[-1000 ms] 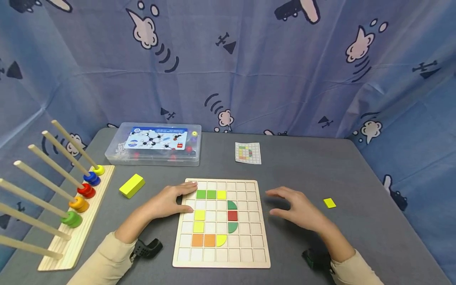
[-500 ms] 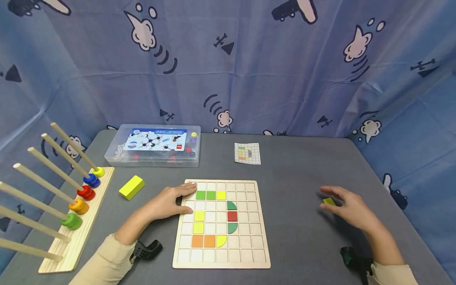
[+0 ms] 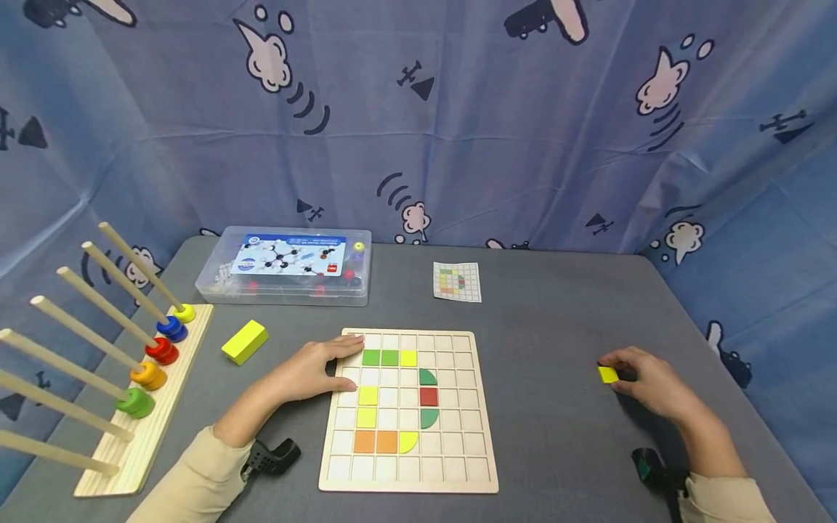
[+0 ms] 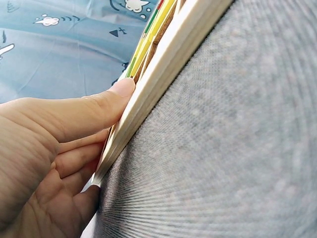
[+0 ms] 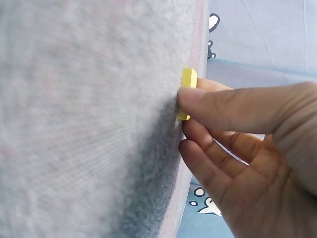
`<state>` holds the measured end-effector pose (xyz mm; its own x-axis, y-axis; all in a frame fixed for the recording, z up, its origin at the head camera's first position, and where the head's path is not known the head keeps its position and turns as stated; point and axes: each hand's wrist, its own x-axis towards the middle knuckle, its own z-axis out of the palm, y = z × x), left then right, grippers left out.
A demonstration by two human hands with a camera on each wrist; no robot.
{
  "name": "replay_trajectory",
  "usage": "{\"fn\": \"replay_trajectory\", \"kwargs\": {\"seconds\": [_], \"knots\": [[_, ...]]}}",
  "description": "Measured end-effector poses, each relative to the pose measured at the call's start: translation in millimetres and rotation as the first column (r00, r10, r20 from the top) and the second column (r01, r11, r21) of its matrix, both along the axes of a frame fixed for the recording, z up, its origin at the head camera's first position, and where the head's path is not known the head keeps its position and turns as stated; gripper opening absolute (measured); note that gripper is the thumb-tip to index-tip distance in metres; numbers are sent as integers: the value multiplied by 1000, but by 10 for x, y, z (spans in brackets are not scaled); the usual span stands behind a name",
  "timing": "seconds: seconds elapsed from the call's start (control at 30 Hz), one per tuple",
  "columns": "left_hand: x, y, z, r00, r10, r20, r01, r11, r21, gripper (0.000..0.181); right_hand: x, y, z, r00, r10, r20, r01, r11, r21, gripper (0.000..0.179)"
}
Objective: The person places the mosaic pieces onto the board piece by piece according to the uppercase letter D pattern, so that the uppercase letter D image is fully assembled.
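A wooden grid board (image 3: 458,457) lies flat at the table's middle, with green, yellow, orange and red tiles set in some cells. Along its left edge rests my left hand (image 3: 310,373); in the left wrist view the thumb (image 4: 94,111) touches the board's rim, with the other fingers lower at its side. Far to the right, my right hand (image 3: 654,381) pinches a yellow square tile (image 3: 607,375) between thumb and fingers. In the right wrist view this yellow tile (image 5: 188,79) stands edge-on, close to the tabletop, partly covered by the thumb.
Behind the board lies a printed pattern card (image 3: 456,282). A clear plastic box (image 3: 288,289) stands at the back left, with a yellow block (image 3: 245,342) in front of it. A wooden peg rack (image 3: 140,443) with coloured rings occupies the left side.
My right hand has moved right, from beside the board to the yellow tile, and now pinches it. The left hand has stayed on the board's left edge.
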<state>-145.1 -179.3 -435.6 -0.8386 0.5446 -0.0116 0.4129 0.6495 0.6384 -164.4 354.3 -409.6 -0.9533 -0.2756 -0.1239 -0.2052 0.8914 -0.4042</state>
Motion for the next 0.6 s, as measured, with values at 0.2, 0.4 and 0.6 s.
{"fn": "replay_trajectory", "kwargs": {"seconds": [0.2, 0.4, 0.6], "knots": [[-4, -6, -18, 1000, -1, 2, 1, 1000, -1, 73, 5, -90, 40, 999, 14, -38, -13, 1000, 22, 23], [-8, -1, -31, 1000, -3, -3, 3, 1000, 12, 73, 36, -314, 97, 998, 36, -44, -36, 999, 9, 24], [-9, -5, -27, 1000, -6, 0, 6, 1000, 23, 72, 108, -656, 151, 987, 95, -133, -102, 994, -42, 24]]}}
